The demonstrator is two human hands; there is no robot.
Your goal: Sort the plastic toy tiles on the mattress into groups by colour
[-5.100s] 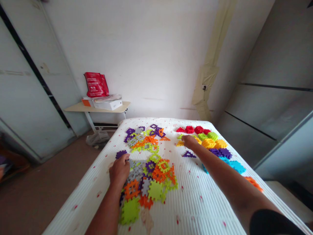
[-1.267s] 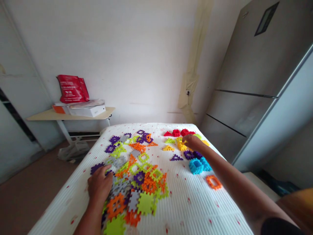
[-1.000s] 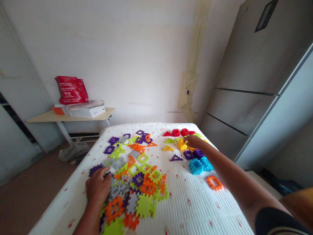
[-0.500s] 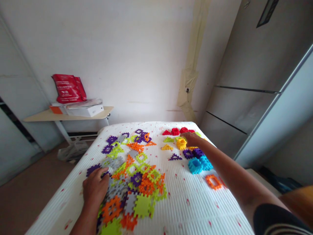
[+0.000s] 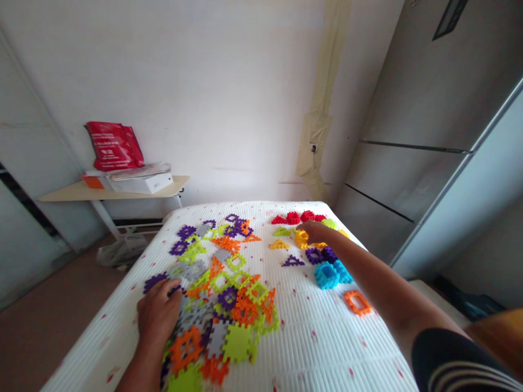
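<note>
We can read no text. White print [image 5: 107,154] on the red bag [image 5: 116,139], far left, blurred; dark mark [image 5: 157,184] on the white box [image 5: 137,185] below, too small for us.

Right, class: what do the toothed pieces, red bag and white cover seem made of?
Toothed pieces: probably smooth plastic; solid colours, crisp repeated teeth.
Red bag: perhaps plastic or coated fabric, slightly shiny; creases, soft sheen.
White cover: likely padded cloth, matte; fine ridges, rounded edge.
</note>
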